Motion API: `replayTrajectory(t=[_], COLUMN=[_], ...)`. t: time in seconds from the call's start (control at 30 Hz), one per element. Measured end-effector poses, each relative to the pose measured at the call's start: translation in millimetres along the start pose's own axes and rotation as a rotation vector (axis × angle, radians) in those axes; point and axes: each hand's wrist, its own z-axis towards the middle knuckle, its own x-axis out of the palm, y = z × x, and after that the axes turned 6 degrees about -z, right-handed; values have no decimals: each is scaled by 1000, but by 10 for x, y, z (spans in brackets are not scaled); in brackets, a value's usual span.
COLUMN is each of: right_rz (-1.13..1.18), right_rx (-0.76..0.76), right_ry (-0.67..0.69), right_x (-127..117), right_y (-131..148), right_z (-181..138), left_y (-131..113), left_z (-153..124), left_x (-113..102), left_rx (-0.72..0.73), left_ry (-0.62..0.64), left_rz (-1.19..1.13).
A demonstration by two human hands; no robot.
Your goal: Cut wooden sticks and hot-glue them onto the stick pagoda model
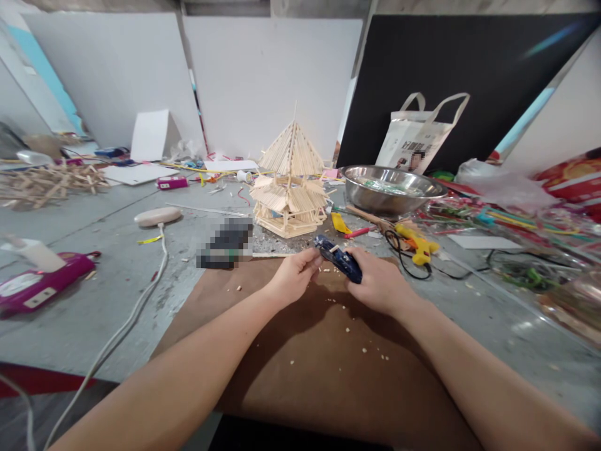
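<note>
My right hand (375, 279) is wrapped round a dark blue hand tool (346, 262), which looks like a cutter or pliers; its exact kind is unclear. The tool's front end points up and left, towards my left hand (295, 272). My left fingers are pinched together beside that end, and what they hold is hidden or too small to name. Just beyond my hands stands a pavilion model (290, 207) of pale wooden sticks, with a pointed roof (293, 150) above a wider lower one. Small wood chips (364, 350) lie scattered on the brown board (300, 388) under my hands.
A metal bowl (392, 191) and a yellow glue gun (422, 249) are to the right, with a tote bag (413, 138) behind. At left are a purple power strip (47, 285), a white cable (141, 307) and a stick pile (47, 183). A pixelated dark object (225, 243) lies nearby.
</note>
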Motion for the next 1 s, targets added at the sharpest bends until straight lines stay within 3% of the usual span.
replayTrajectory(t=[1.0], right_rz=[-6], right_rx=[-12], right_ry=[-9], right_x=[-8], right_y=[-9], right_z=[2], left_y=[-19], left_z=[0], left_x=[6], left_rx=[13], left_ry=[29], left_rz=[2])
